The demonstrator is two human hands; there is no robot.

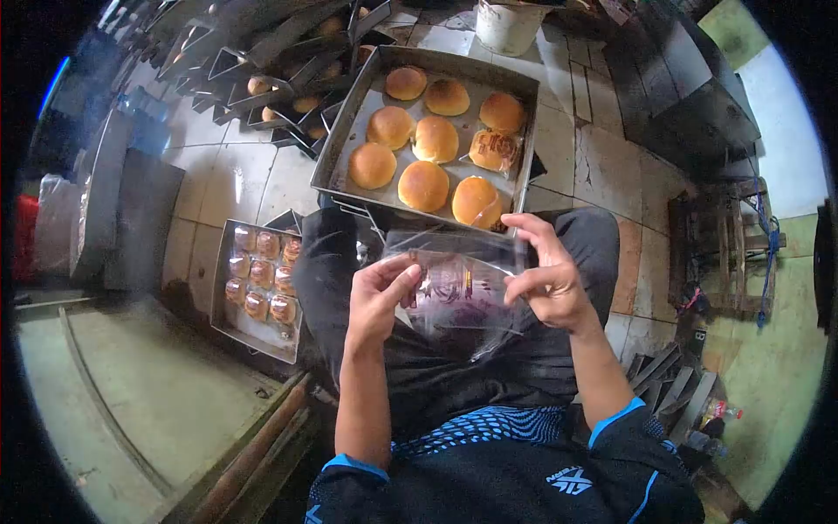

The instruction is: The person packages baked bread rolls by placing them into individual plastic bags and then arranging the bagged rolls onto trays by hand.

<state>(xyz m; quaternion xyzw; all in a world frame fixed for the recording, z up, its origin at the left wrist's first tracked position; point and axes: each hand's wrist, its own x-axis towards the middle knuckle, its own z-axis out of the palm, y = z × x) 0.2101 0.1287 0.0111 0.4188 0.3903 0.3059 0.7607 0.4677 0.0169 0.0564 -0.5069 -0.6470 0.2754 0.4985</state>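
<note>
My left hand (384, 295) pinches the left side of a clear plastic bag (463, 293) with dark printing, held over my lap. At the bag's right edge, the thumb and fingers of my right hand (550, 281) are closed on the plastic. More clear plastic shows around the bag, overlapping it. Just beyond my hands, a metal tray (484, 80) carries several golden round buns (424, 185). One bun in it sits inside a printed wrapper (494, 150). The nearest bun (477, 202) lies close to my right fingertips, partly covered by shiny plastic.
A second tray (262, 336) on the left holds several wrapped buns (261, 272). Stacked metal trays (236, 74) with buns stand at the far left. A white bucket (508, 28) is at the back. Right are a dark metal box (681, 79), a wooden stool (720, 253) and bottles (717, 409).
</note>
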